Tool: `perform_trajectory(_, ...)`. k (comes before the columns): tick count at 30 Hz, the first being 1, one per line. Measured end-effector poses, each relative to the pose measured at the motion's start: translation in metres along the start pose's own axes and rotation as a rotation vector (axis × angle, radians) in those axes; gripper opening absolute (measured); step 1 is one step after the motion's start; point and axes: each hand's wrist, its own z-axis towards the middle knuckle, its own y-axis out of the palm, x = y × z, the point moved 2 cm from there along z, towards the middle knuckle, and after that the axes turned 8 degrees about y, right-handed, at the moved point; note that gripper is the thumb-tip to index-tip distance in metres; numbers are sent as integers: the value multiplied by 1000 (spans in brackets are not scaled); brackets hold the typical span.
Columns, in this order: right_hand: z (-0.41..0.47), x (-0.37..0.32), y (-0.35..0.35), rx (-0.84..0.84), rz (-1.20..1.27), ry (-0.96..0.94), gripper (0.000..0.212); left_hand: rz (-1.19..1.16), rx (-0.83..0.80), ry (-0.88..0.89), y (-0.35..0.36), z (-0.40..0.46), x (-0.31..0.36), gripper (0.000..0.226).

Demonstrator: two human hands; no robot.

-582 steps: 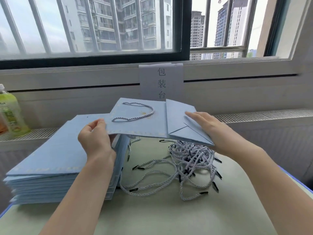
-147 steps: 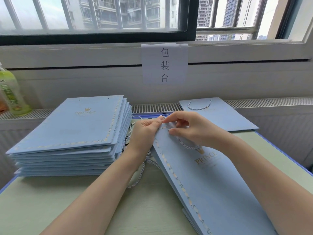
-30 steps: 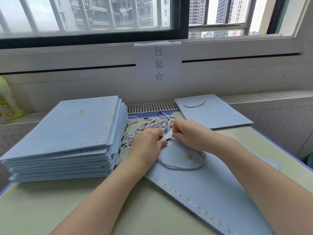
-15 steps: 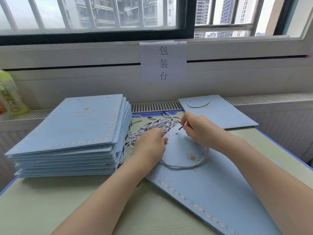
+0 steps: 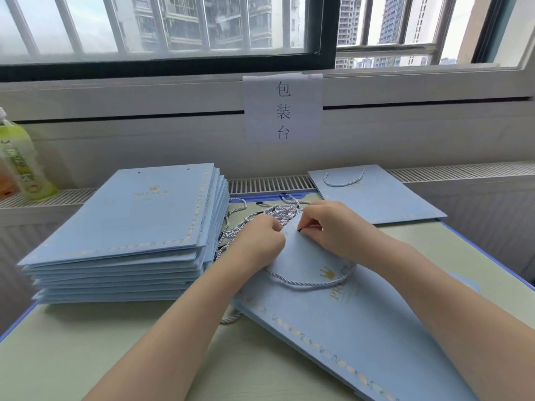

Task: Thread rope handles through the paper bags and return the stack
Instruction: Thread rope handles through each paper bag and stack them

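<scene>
Since half a second ago: your right hand [image 5: 333, 227] has dropped from lifted to the bag's top edge, pinching the black tip of one twisted white rope handle [image 5: 307, 283]. Your left hand [image 5: 260, 238], fingers curled, pins the rope's other end at the same edge. One flat light-blue paper bag [image 5: 362, 322] lies under both hands on the pale green table [image 5: 86, 357]. One stack of unthreaded blue bags [image 5: 139, 227] sits left. One finished bag [image 5: 376, 198] lies far right. One pile of loose ropes [image 5: 278, 212] lies between.

Paper sign [image 5: 283, 108] on sill: 包装台, bag stack [image 5: 139, 215] top: gold PRINCE w/ crown
</scene>
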Motion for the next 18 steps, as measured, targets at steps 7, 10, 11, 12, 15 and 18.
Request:
perform_trajectory(7,0,3,-8,-52,346,122,11,-543,43,-180,-10,-8,-6,22)
perform_trajectory(10,0,-4,-9,-52,441,119,13,-606,-15,-176,-17,-3,-9,33)
perform_trajectory(11,0,-6,-9,-44,456,120,13,-619,-44,-160,-18,-2,-7,30)
perform_trajectory(12,0,-7,-9,-41,471,125,14,-654,-79,-154,-17,-3,-6,27)
perform_trajectory(15,-1,-10,-8,-56,512,148,15,-787,-168,-143,-14,-3,-9,28)
perform_trajectory(18,-2,-12,-3,-56,486,136,12,-840,-198,-144,-13,-6,-12,24)
